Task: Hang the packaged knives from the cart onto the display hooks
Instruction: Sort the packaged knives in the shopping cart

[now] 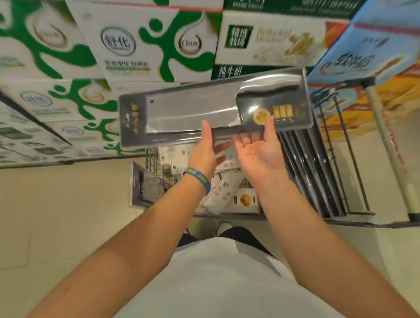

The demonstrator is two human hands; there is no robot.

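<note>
While left hand and right hand are gripping the packaged knife by lower edge, cart standing at six o'clock below, milk boxes stacking at twelve o'clock behind.

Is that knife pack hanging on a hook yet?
No, the left hand and right hand hold the pack above the cart.

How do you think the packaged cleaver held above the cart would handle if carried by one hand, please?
The packaged cleaver is probably stiff: it spans flat between left hand and right hand without sagging. The wide steel blade suggests weight, biased toward the blade end. Its glossy plastic shell may slip under the fingers.
</note>
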